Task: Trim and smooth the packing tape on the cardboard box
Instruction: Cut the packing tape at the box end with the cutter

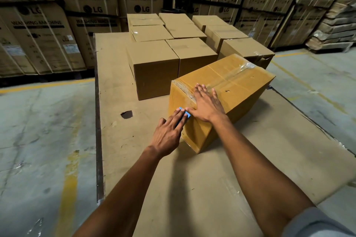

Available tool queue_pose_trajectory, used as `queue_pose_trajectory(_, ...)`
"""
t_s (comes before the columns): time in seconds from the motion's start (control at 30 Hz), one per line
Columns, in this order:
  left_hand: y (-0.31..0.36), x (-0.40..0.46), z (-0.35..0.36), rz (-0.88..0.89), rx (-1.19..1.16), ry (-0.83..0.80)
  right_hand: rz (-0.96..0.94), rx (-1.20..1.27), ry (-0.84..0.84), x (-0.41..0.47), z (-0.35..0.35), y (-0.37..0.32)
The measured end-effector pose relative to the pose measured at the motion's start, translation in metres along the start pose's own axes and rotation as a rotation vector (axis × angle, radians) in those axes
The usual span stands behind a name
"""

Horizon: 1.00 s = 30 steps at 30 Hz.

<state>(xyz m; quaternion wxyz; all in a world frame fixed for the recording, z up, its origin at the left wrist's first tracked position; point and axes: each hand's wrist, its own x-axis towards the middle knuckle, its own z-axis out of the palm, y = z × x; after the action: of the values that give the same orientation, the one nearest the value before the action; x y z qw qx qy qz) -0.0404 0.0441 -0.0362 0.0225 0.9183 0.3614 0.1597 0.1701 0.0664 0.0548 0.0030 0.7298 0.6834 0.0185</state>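
Cardboard box (237, 82) lying slightly askew, near-right of centre on flat cardboard sheet (119, 75), one near corner pointing toward the camera. Clear packing tape (229, 76) running lengthways over top face, wrinkled and bunched at far right end (247, 66), also folded over near-left edge.

Right hand (207, 105): flat, fingers spread wide, palm pressing tape at near-left end of top face; gripping nothing. Left hand (169, 132): laid against near-left end face, fingers fairly straight over small blue tool (185, 112), pinning it to the box. Blade, if any, not visible; cannot tell whether cutter or scraper.

Risks, judged:
- Blue tool touching right thumb; slip along the edge likely to nick the thumb.
- Too much pressure likely to score cardboard under tape.
- Bunched far end likely to crease further if smoothed toward it.
- Box unbraced on far side; push may slide it.

Counts: hands 2; blue tool 1; taped box in hand 1; plain smaller boxes (154, 67) beyond, about 9 visible; torn hole (126, 114) in sheet 1.
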Motion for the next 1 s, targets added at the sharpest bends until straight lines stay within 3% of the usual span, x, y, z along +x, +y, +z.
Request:
queue_pose_trajectory(0.4, -0.007, 0.013, -0.019, 0.060, 0.053, -0.090, 0.005, 0.049, 0.009, -0.005, -0.005, 0.000)
queue_pose_trajectory(0.67, 0.001, 0.012, -0.010, 0.012, 0.053, -0.110, -0.016, 0.025, -0.040, -0.001, -0.007, 0.002)
queue_pose_trajectory(1.0, -0.001, 0.015, -0.008, 0.001, 0.030, -0.080, 0.103, -0.066, -0.045, 0.002, -0.007, -0.003)
